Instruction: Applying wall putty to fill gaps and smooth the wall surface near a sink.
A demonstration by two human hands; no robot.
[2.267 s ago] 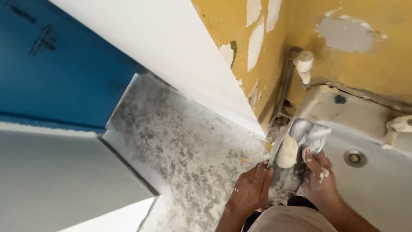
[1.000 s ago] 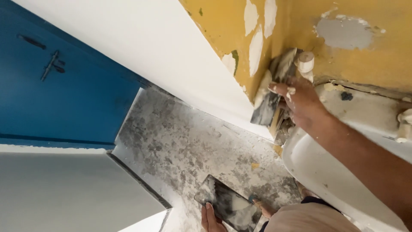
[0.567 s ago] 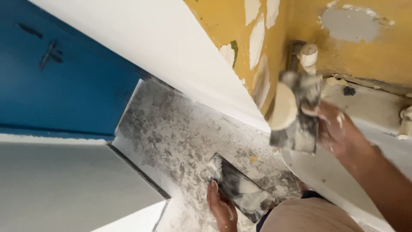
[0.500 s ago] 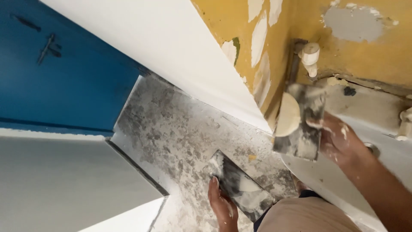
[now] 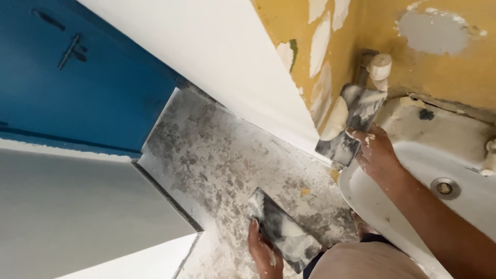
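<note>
1. Door (image 5: 77, 88): blue, far left of the sink (image 5: 465, 165), with a grey panel below it.
2. Floor (image 5: 217, 160): mottled grey, spattered with white, between door and sink.
3. Left hand (image 5: 263, 253): low, left of the sink, fingers closed on the edge of the lower blade (image 5: 284, 232). This is a flat steel plate smeared with pale filler, held just above the floor and tilted.
4. Wall (image 5: 320, 31): yellow, above and left of the sink, paint flaked off in pale patches. One grey filled patch (image 5: 431, 31) sits directly above the sink.
5. Upper blade (image 5: 351, 121): a second steel plate at the sink's left rim, carrying a lump of filler (image 5: 335, 118). Its loaded face is turned to the wall and is close to it, though contact cannot be told.
6. Right hand (image 5: 377, 152): over the sink's left rim, gripping the upper blade's lower end, fingers flecked with filler.
7. Pipe (image 5: 380, 66): white stub, just above the sink's back left corner, beside the upper blade.
8. Sink: white, soiled, drain (image 5: 444, 187) visible, at the right edge.
9. Step, as judged: the loaded upper blade is presented to the damaged wall. Spreading would call for the blade laid nearly flat and drawn with even pressure.
10. Change from half a second ago: the upper blade has risen and moved nearer the wall and pipe. The lower blade and left hand are much where they were.
</note>
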